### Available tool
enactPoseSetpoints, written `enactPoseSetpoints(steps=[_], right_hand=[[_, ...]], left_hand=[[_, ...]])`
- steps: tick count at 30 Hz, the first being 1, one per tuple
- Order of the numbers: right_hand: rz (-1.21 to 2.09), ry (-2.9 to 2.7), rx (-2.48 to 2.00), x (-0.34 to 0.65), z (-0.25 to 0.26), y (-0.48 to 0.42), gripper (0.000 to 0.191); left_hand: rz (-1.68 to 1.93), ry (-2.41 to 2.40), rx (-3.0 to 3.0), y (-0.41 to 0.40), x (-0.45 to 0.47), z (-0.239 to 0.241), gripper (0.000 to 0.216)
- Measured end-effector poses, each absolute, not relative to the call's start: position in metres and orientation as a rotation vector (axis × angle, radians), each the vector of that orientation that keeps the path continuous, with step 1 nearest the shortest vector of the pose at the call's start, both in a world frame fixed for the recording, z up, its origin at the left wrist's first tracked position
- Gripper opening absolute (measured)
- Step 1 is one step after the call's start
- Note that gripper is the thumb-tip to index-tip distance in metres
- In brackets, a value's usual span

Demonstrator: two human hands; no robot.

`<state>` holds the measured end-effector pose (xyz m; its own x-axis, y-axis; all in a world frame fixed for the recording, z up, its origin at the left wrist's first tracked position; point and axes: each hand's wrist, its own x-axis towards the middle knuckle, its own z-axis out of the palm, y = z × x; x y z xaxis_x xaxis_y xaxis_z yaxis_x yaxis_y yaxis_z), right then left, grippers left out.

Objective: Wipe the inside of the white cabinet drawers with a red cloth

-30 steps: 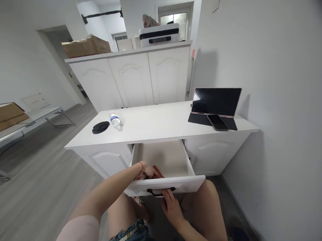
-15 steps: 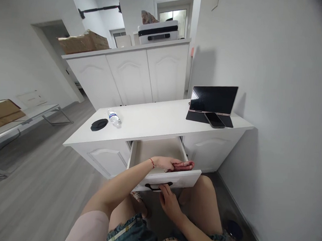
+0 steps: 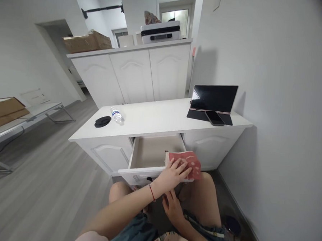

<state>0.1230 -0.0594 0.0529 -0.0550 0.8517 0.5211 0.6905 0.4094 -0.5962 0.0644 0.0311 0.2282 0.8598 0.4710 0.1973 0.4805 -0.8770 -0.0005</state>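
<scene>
My left hand point(image 3: 172, 173) grips a flat red book-like thing point(image 3: 186, 164) with a pale pattern, held above the front right corner of the open white drawer point(image 3: 151, 155). The drawer's inside looks bare. My right hand point(image 3: 172, 204) sits lower, just under the drawer front near its dark handle; its fingers are partly hidden behind my left hand. My bare knees are below the drawer.
On the white cabinet top point(image 3: 161, 119) stand a tablet point(image 3: 214, 98) with a phone point(image 3: 214, 118) at the right, a lying water bottle point(image 3: 116, 115) and a black disc point(image 3: 102, 121) at the left. Tall white cupboards point(image 3: 133, 74) rise behind. A wall is close on the right.
My left hand lifted the red thing out of the drawer and brought it up over the front right corner. My right hand slid down off the handle.
</scene>
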Motion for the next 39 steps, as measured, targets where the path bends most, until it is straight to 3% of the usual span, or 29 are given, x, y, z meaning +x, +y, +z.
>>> enactPoseSetpoints(steps=[7,13,19,23,31,39], right_hand=[[0.299,-1.858,-1.395,0.128,0.067,-0.056,0.033],[0.417,-1.879,-1.291,0.134,0.08,-0.055,0.048],[0.368,-1.85,-1.338,0.126,0.076,-0.053,0.049],[0.312,-1.85,-1.338,0.128,0.084,-0.045,0.039],[0.235,-1.712,-1.211,0.131,0.088,-0.027,0.026],[0.202,-1.722,-1.206,0.127,0.085,-0.013,0.023]], left_hand=[[-0.263,-0.861,-2.69,0.012,0.051,0.202,0.053],[-0.282,-1.179,-2.551,0.002,-0.011,0.191,0.063],[-0.281,-1.403,-2.432,-0.016,-0.07,0.188,0.07],[-0.335,-1.557,-2.306,-0.027,-0.095,0.187,0.076],[-0.55,-1.685,-2.279,-0.049,-0.099,0.165,0.08],[-1.111,-1.751,-2.275,-0.036,-0.057,0.129,0.083]])
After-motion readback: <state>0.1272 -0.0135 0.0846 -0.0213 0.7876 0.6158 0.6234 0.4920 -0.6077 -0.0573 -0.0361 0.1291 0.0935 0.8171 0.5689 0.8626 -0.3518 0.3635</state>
